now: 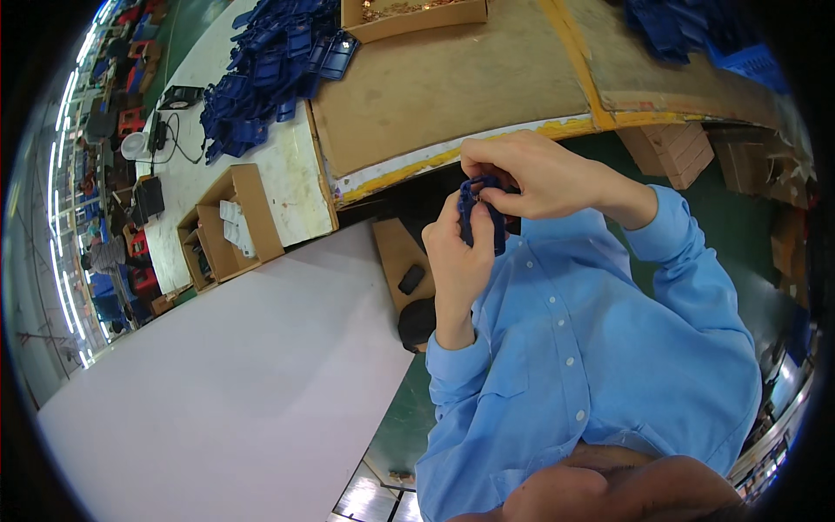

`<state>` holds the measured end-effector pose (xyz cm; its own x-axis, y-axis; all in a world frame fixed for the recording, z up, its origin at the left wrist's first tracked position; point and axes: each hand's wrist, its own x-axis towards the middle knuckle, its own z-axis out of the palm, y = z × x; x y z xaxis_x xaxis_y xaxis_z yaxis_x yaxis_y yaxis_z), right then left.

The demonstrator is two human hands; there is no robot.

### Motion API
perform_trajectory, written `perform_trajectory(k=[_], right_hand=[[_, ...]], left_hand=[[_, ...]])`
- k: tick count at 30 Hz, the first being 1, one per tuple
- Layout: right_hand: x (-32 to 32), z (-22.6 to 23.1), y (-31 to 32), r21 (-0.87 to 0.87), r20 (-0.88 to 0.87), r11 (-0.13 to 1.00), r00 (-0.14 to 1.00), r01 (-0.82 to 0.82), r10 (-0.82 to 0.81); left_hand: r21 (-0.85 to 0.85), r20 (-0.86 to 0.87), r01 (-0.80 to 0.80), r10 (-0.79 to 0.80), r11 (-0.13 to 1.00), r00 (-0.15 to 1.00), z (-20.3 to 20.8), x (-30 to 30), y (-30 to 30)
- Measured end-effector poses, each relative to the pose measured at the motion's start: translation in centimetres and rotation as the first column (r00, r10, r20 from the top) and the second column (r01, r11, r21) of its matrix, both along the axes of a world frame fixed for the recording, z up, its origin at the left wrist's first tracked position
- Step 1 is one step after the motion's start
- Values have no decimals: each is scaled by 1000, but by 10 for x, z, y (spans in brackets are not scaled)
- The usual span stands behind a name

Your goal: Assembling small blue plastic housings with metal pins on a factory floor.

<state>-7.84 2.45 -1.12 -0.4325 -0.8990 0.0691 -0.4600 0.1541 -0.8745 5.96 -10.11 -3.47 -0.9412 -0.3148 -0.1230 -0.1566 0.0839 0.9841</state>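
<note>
Green flooring (404, 418) is shown beneath a bright workshop, whose lamps and stools are curved along the left rim. Left and nearer than the tan-topped workbench (444, 104), a broad white surface (226, 374) is spread. Against the workbench's left side a pale table (291, 191) is set, heaped with blue plastic parts (261, 78) and bearing an open carton (261, 209). At the workbench's far edge a shallow cardboard tray (426, 30) of copper-coloured pieces is placed.

Just by the workbench's near edge, a blue piece (499, 233) is held up, its long axis run roughly toward and away from the body, slightly slanted, with the far end pointed at the workbench. It is gripped between thumb and fingers by the left hand (457, 257); its far end is pinched by the right hand (539, 178). Whether anything smaller is held there cannot be told.
</note>
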Motion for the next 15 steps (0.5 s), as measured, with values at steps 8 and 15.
perform_trajectory(k=[8, 15], right_hand=[[-3, 1, -1, 11, 24, 999, 999, -36, 36], [-6, 5, -1, 16, 6, 999, 1000, -30, 30]], left_hand=[[-5, 4, 2, -2, 1000, 1000, -1, 1, -1], [8, -5, 0, 0, 1000, 1000, 2, -4, 0]])
